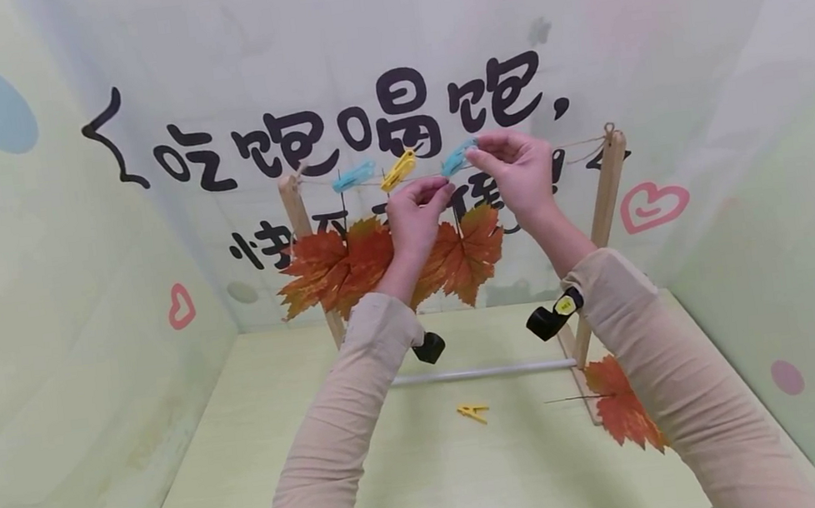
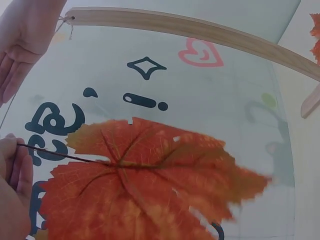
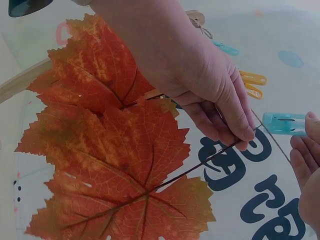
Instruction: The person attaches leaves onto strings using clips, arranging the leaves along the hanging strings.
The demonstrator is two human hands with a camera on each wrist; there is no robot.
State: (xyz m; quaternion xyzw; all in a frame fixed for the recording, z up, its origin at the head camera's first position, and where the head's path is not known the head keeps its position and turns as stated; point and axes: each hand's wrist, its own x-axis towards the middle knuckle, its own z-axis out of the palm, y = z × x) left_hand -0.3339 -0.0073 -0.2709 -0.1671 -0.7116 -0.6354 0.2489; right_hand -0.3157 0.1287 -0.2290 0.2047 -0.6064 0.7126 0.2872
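My left hand (image 1: pixel 414 215) pinches the thin dark stem of an orange-red maple leaf (image 1: pixel 471 255), holding its top close to the twine (image 1: pixel 572 141). Just right of it, my right hand (image 1: pixel 519 174) pinches a light blue clothespin (image 1: pixel 459 158) between thumb and fingers. In the right wrist view this clothespin (image 3: pixel 282 123) overlaps the twine, right by the stem's tip. Farther left along the line are a yellow clothespin (image 1: pixel 398 170) and another blue clothespin (image 1: pixel 353 177). More maple leaves (image 1: pixel 314 269) hang below those, partly hidden by my left hand and forearm.
Two wooden posts (image 1: pixel 607 198) carry the twine, with a white rod (image 1: pixel 489 372) low between them. On the table lie a yellow clothespin (image 1: pixel 473 411) and, by the right post's foot, a loose maple leaf (image 1: pixel 621 406). A printed cloth wall (image 1: pixel 322 37) stands behind.
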